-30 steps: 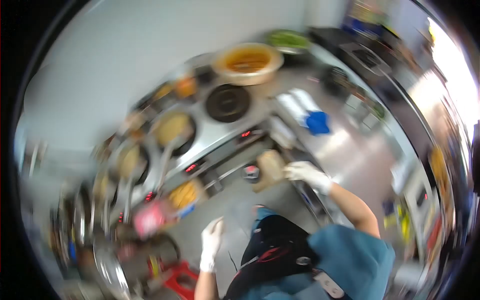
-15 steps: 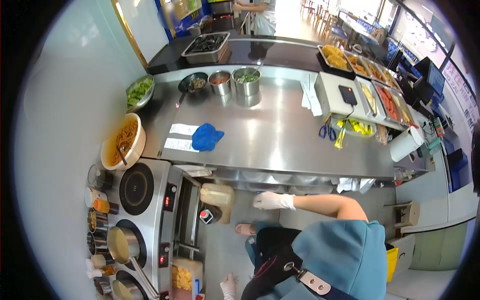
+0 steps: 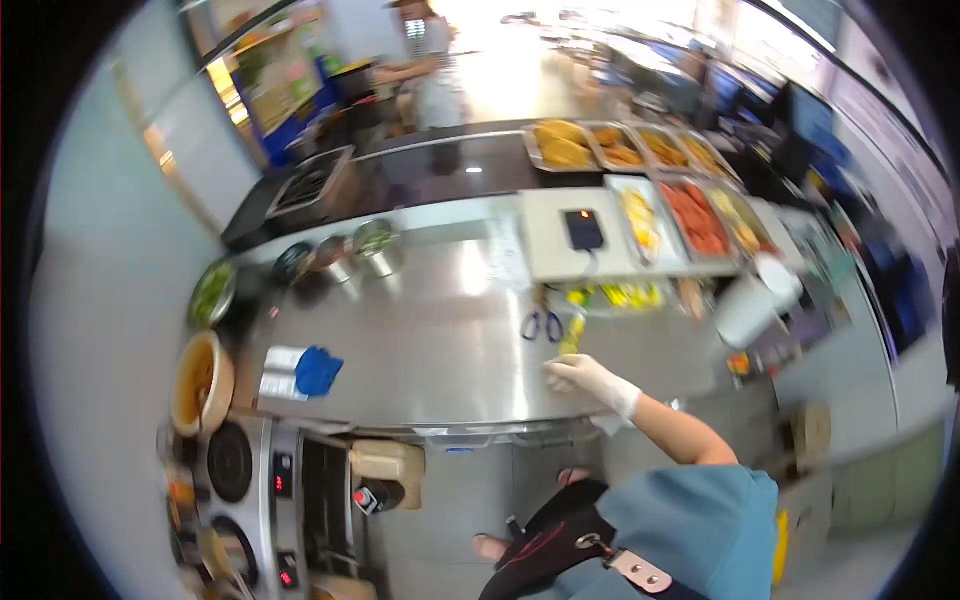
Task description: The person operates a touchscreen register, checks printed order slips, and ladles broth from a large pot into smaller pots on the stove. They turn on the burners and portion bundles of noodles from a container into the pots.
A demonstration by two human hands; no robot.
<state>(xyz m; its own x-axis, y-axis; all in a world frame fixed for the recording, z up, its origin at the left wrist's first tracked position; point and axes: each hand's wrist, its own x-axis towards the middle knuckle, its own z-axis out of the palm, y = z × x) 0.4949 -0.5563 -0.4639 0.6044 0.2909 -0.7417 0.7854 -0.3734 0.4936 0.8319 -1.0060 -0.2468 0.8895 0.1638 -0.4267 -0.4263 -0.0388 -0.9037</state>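
Note:
My right hand (image 3: pixel 590 380), in a white glove, is over the front part of the steel counter (image 3: pixel 440 350). Its fingers are curled; whether anything is inside them is hidden. Just beyond the fingertips lies a narrow yellow packet (image 3: pixel 573 334). Beside that are scissors with dark blue handles (image 3: pixel 542 326). More yellow packets (image 3: pixel 630 296) lie in a clear container below the raised white ledge. My left hand is out of view.
To the left, a blue cloth (image 3: pixel 318 370) lies by paper slips (image 3: pixel 281 372). An induction stove (image 3: pixel 255 430) and a large bowl (image 3: pixel 222 375) stand farther left. Food trays (image 3: pixel 690 218) line the back right, near a white paper roll (image 3: pixel 757 303). Jugs (image 3: pixel 400 460) stand on the floor.
My view has swung to the right. My right hand has risen from below the counter's edge to above its surface, close to the yellow packet. My left hand has left the view.

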